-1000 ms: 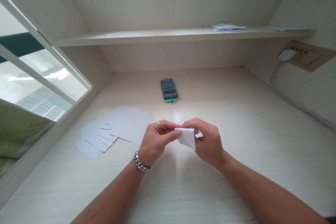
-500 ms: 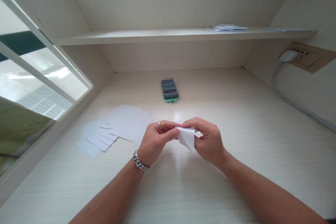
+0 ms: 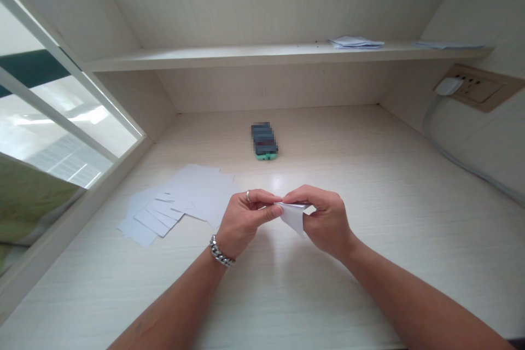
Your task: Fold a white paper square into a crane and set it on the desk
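A small folded piece of white paper point(image 3: 292, 216) is held between my two hands, above the middle of the desk. My left hand point(image 3: 245, 215), with a ring and a chain bracelet, pinches its left end between thumb and fingers. On the other side, my right hand point(image 3: 326, 217) grips the right part, its index finger along the top edge and its thumb below. One corner of the paper points down between the hands. Part of the folds lies behind my fingers. To the left, loose white paper sheets point(image 3: 197, 188) overlap on the desk.
A dark, pixelated object with a green end point(image 3: 264, 142) lies farther back on the desk point(image 3: 348, 142). Above it, a shelf point(image 3: 229, 59) carries a stack of folded papers point(image 3: 356, 42). At right, a white plug point(image 3: 449, 86) sits in the wall socket, its cable hanging down.
The folded paper has tilted slightly, so its front face shows less height now. My right index finger has shifted a little along the top edge. Both hands keep their hold.
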Demonstrator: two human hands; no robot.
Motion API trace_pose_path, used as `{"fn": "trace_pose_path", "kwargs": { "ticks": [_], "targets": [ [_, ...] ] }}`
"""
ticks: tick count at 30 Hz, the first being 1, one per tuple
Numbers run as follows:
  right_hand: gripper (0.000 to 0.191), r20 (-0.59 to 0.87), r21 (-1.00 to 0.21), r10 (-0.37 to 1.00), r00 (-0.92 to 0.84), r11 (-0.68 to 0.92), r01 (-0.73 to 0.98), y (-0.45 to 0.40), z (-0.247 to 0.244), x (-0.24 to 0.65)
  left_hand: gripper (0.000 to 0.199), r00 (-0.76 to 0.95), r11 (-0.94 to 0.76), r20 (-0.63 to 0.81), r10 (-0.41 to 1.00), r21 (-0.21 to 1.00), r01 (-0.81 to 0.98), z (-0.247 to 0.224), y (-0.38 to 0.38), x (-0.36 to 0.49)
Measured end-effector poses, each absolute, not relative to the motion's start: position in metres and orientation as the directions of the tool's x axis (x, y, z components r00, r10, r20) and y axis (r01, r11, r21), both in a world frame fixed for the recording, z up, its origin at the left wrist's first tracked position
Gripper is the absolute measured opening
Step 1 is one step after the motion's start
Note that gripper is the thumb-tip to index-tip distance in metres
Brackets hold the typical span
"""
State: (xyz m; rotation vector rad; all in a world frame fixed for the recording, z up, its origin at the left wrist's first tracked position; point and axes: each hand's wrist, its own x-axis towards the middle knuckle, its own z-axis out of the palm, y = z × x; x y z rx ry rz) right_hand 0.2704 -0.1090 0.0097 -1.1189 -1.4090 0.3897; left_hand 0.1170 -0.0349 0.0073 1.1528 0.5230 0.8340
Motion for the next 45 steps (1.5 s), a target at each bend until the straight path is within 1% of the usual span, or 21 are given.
{"fn": "trace_pose_path", "kwargs": {
  "ticks": [6,11,13,15,16,18,20,23,25,28,30,32,35,36,41,45],
  "targets": [
    [0.027,0.523,-0.828,0.825,0.213,0.433,0.355,-0.1095,0.0110,0.2719,0.011,0.603,0.161,0.054,0.796,0.942,-0.296,0.0077,-0.0349,0.1159],
    [0.026,0.442,-0.880,0.880,0.175,0.387,0.276,-0.1091,0.0103,0.2722,0.013,0.570,0.149,0.031,0.821,0.952,-0.266,0.0089,-0.0345,0.1165],
    [0.022,0.374,-0.923,0.907,0.195,0.345,0.168,-0.1076,0.0099,0.2725,0.015,0.548,0.137,0.018,0.836,0.961,-0.240,0.0101,-0.0343,0.1166],
    [0.015,0.279,-0.958,0.934,0.221,0.285,0.005,-0.1053,0.0096,0.2729,0.016,0.520,0.126,0.009,0.854,0.967,-0.223,0.0114,-0.0342,0.1167],
    [0.014,0.232,-0.964,0.947,0.223,0.255,-0.079,-0.1042,0.0096,0.2731,0.017,0.499,0.119,0.009,0.866,0.967,-0.224,0.0120,-0.0341,0.1168],
    [0.021,0.169,-0.955,0.965,0.200,0.211,-0.209,-0.1024,0.0097,0.2731,0.018,0.447,0.105,0.012,0.894,0.966,-0.237,0.0128,-0.0340,0.1175],
    [0.024,0.155,-0.945,0.973,0.172,0.196,-0.260,-0.1016,0.0101,0.2720,0.019,0.390,0.094,0.012,0.921,0.963,-0.251,0.0133,-0.0339,0.1186],
    [0.034,0.178,-0.956,0.955,0.238,0.225,-0.189,-0.1014,0.0103,0.2692,0.021,0.348,0.090,0.002,0.938,0.965,-0.247,0.0133,-0.0339,0.1200],
    [0.031,0.197,-0.963,0.922,0.334,0.246,-0.112,-0.1010,0.0099,0.2685,0.022,0.375,0.090,-0.005,0.927,0.973,-0.211,0.0130,-0.0340,0.1202],
    [0.027,0.222,-0.966,0.876,0.428,0.257,-0.025,-0.1002,0.0089,0.2706,0.022,0.458,0.065,-0.016,0.889,0.994,-0.091,0.0125,-0.0337,0.1188],
    [0.026,0.248,-0.966,0.866,0.433,0.253,0.049,-0.1002,0.0087,0.2727,0.020,0.492,0.022,-0.002,0.871,0.999,-0.034,0.0126,-0.0336,0.1174],
    [0.023,0.293,-0.955,0.871,0.393,0.252,0.155,-0.1008,0.0087,0.2740,0.021,0.497,-0.032,0.050,0.866,0.999,-0.044,0.0132,-0.0342,0.1163],
    [0.021,0.356,-0.918,0.882,0.309,0.270,0.290,-0.1027,0.0092,0.2736,0.036,0.477,-0.110,0.144,0.867,0.989,-0.100,0.0144,-0.0367,0.1159],
    [0.022,0.365,-0.911,0.884,0.293,0.273,0.309,-0.1033,0.0093,0.2730,0.037,0.467,-0.134,0.165,0.869,0.986,-0.100,0.0145,-0.0377,0.1163],
    [0.025,0.357,-0.920,0.876,0.325,0.270,0.283,-0.1042,0.0094,0.2706,0.018,0.409,-0.199,0.202,0.890,0.979,-0.050,0.0116,-0.0412,0.1187],
    [0.021,0.331,-0.936,0.877,0.347,0.261,0.235,-0.1032,0.0088,0.2697,0.018,0.398,-0.190,0.196,0.896,0.980,-0.056,0.0086,-0.0411,0.1192]
  ]
}}
